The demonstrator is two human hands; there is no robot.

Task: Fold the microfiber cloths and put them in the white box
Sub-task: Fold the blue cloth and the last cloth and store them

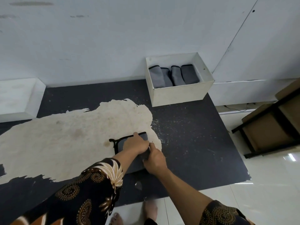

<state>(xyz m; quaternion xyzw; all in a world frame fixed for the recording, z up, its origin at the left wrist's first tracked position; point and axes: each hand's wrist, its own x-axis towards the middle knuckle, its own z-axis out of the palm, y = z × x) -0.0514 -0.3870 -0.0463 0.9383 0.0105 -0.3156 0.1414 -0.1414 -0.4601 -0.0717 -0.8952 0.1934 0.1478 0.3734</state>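
Observation:
A grey microfiber cloth (121,144) with a black hem lies partly folded on the worn table top, near the front middle. My left hand (135,144) lies flat across it, fingers reaching toward its far edge. My right hand (154,159) pinches the cloth's right edge, fingers curled round the fabric. Most of the cloth is hidden under both hands. The white box (180,93) stands at the back right of the table and holds several folded grey cloths (174,76) set upright side by side.
The dark table top (186,135) has a large pale worn patch (65,140) on its left half. A white wall rises right behind the box. A black-framed shelf with cardboard boxes (272,132) stands on the tiled floor at right.

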